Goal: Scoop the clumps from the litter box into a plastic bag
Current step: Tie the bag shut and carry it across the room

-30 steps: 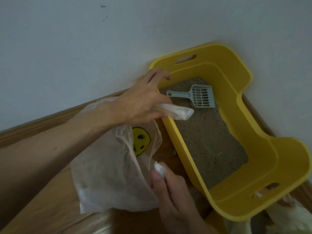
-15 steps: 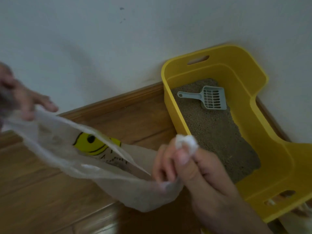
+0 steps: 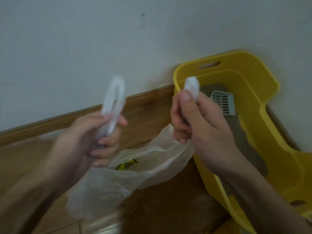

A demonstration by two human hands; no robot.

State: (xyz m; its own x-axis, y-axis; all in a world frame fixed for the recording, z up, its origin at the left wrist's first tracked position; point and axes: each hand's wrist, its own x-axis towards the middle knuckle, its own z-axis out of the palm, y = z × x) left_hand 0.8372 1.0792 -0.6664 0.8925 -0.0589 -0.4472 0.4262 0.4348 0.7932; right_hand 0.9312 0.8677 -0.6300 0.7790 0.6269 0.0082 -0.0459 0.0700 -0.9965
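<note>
Both hands grip bag handles: left hand (image 3: 94,142) one loop, right hand (image 3: 199,130) the other. Plastic bag (image 3: 118,181) hangs open between them, above floor, left of litter box (image 3: 263,125); scoop (image 3: 223,103) lies inside on litter.

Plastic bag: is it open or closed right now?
Open. The plastic bag has one handle held apart from the other, and its mouth gapes between them, showing a yellow print inside.
</note>
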